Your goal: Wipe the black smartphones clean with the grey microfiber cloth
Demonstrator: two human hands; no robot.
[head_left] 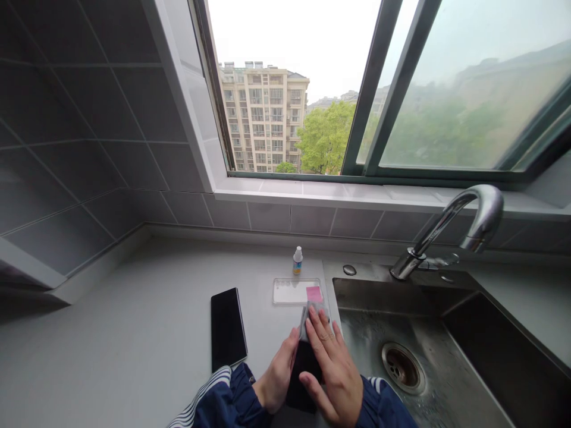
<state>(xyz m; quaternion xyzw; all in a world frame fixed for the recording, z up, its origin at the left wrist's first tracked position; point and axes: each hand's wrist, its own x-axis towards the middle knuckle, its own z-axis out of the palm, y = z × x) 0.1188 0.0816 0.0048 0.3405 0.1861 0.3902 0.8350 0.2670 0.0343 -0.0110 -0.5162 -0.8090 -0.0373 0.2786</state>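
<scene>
A dark phone is gripped along its left side by my left hand, thumb at the edge. My right hand lies over the phone's upper part, its fingers pressing a grey cloth against the screen. Much of the cloth is hidden under those fingers. Just beyond them is a clear phone case with a pink sticky note on it. Behind the case a small white spray bottle stands upright. To the left, a second black phone rests flat on the counter.
The white counter runs along a grey tiled wall below an open window. At the right, a steel sink with a drain borders the counter. A chrome faucet arches over it.
</scene>
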